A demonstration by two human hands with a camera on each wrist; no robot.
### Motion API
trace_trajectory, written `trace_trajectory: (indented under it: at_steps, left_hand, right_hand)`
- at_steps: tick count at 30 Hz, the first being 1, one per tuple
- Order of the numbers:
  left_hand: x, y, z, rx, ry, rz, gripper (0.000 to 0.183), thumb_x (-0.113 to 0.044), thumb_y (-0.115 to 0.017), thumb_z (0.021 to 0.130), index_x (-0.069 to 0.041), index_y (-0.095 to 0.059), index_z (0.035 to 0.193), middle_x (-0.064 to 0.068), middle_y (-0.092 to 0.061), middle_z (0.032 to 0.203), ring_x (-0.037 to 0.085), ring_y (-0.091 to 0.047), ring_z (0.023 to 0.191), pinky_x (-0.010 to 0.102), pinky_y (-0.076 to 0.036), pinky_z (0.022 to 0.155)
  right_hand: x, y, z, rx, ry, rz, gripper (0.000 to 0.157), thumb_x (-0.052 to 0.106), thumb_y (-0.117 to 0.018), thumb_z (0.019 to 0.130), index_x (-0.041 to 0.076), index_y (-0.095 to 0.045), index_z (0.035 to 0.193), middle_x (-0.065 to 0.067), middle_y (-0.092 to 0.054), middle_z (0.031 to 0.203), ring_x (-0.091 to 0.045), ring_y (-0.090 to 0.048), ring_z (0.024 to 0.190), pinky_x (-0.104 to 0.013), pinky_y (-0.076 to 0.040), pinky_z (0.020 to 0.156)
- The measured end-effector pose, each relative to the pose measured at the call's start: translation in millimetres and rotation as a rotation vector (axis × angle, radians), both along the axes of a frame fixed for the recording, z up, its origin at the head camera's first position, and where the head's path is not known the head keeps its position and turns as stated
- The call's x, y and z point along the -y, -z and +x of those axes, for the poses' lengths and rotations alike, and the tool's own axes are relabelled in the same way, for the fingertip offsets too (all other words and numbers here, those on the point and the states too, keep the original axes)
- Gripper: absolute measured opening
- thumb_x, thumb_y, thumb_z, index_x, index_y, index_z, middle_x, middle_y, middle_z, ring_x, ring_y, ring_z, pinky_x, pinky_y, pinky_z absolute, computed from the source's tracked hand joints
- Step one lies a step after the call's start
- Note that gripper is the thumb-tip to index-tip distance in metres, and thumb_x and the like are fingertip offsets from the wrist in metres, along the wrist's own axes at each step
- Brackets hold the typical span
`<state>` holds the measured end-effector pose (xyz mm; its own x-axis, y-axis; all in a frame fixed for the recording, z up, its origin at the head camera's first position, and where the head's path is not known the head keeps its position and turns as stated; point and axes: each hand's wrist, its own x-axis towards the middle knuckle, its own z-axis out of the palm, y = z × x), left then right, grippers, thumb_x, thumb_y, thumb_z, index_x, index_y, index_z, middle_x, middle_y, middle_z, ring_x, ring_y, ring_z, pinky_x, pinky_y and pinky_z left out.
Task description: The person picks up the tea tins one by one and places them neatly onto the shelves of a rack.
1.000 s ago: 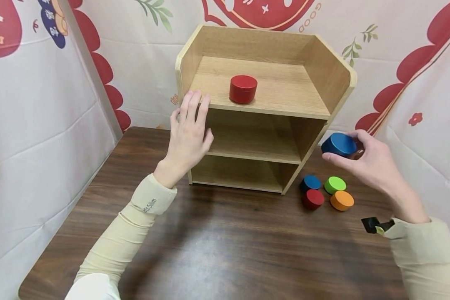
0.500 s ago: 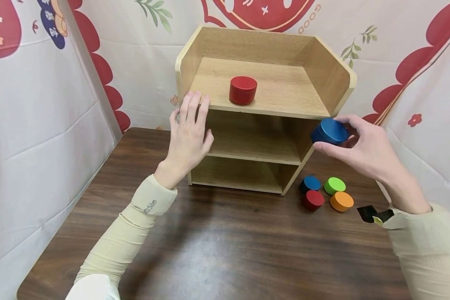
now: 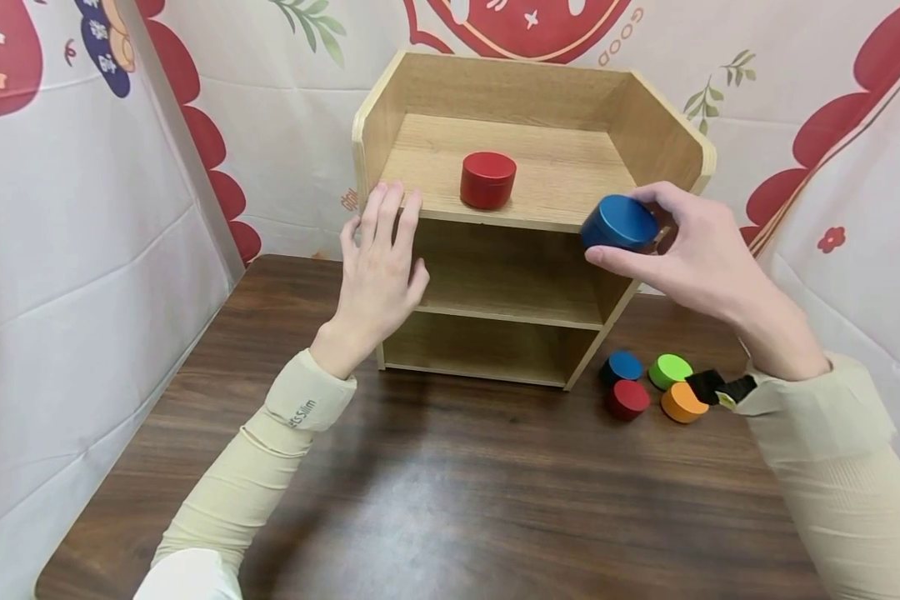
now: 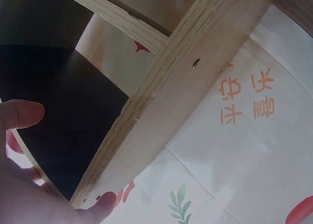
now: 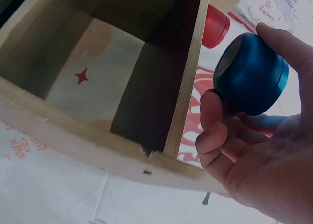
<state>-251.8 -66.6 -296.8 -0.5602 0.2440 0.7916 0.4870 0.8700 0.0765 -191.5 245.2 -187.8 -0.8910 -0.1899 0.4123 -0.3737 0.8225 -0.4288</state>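
Note:
A small blue round tin (image 3: pixel 619 223) is pinched between the thumb and fingers of my right hand (image 3: pixel 701 246), in front of the right end of the wooden shelf's top board. In the right wrist view the blue tin (image 5: pixel 252 75) is tilted, its base rim facing the camera. My left hand (image 3: pixel 375 271) rests on the left front edge of the shelf (image 3: pixel 540 218), fingers over the top board. The left wrist view shows its thumb (image 4: pixel 24 114) before an opening and a fingertip by the side panel. A red tin (image 3: pixel 488 180) stands upright on the top board, left of centre.
On the dark wood table (image 3: pixel 450 483), right of the shelf, several tins stand close together: blue (image 3: pixel 621 367), red (image 3: pixel 629 401), green (image 3: pixel 671 371) and orange (image 3: pixel 682 403). The shelf has two lower compartments and raised sides. Printed white cloth (image 3: pixel 285 133) surrounds the table.
My right hand has carried the blue tin up and to the left, from beside the shelf to the top board's front right edge. The left hand stays in place.

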Motion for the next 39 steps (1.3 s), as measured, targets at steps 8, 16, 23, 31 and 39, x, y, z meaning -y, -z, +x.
trace_trajectory:
  at_steps: [8, 16, 23, 31, 39]
  left_hand:
    - [-2, -0.1, 1.5, 0.01, -0.005, -0.012, 0.073, -0.013, -0.058, 0.08, -0.009, -0.029, 0.148, 0.011, -0.032, 0.152, 0.026, -0.021, 0.145, 0.055, -0.026, 0.107]
    - [-1, 0.8, -0.4, 0.0, -0.005, -0.014, 0.074, -0.013, -0.059, 0.08, -0.009, -0.029, 0.148, 0.012, -0.032, 0.152, 0.026, -0.021, 0.145, 0.055, -0.026, 0.106]
    - [1, 0.5, 0.9, -0.003, 0.002, -0.009, 0.074, -0.012, -0.059, 0.079, -0.009, -0.031, 0.147, 0.012, -0.032, 0.152, 0.026, -0.021, 0.145, 0.055, -0.027, 0.106]
    - [2, -0.2, 0.8, -0.001, 0.004, -0.012, 0.073, -0.012, -0.059, 0.08, -0.009, -0.031, 0.147, 0.012, -0.032, 0.152, 0.026, -0.02, 0.145, 0.056, -0.028, 0.105]
    - [2, -0.2, 0.5, 0.005, 0.003, -0.009, 0.073, -0.012, -0.059, 0.08, -0.01, -0.031, 0.147, 0.011, -0.031, 0.152, 0.026, -0.02, 0.145, 0.055, -0.027, 0.106]
  right_hand:
    - [14, -10.6, -16.1, -0.053, -0.024, 0.017, 0.059, 0.036, -0.077, 0.077, 0.007, -0.057, 0.124, -0.016, -0.064, 0.108, -0.022, -0.049, 0.085, -0.011, -0.036, 0.064]
    - [23, -15.0, -36.9, 0.042, 0.006, 0.056, 0.074, 0.045, -0.071, 0.081, 0.003, -0.046, 0.137, -0.022, -0.055, 0.13, -0.037, -0.05, 0.113, -0.047, -0.05, 0.092]
    - [28, -14.2, -54.1, 0.047, 0.023, 0.097, 0.076, 0.046, -0.068, 0.083, -0.002, -0.044, 0.137, -0.026, -0.053, 0.128, -0.04, -0.047, 0.113, -0.056, -0.044, 0.091]
    - [31, -13.2, -64.4, 0.049, 0.019, 0.124, 0.072, 0.045, -0.066, 0.085, -0.004, -0.046, 0.134, -0.027, -0.053, 0.125, -0.04, -0.047, 0.112, -0.056, -0.044, 0.091]
    - [32, -10.8, -69.3, 0.032, 0.002, 0.153, 0.068, 0.045, -0.065, 0.086, -0.004, -0.05, 0.129, -0.026, -0.056, 0.118, -0.038, -0.048, 0.106, -0.047, -0.041, 0.082]
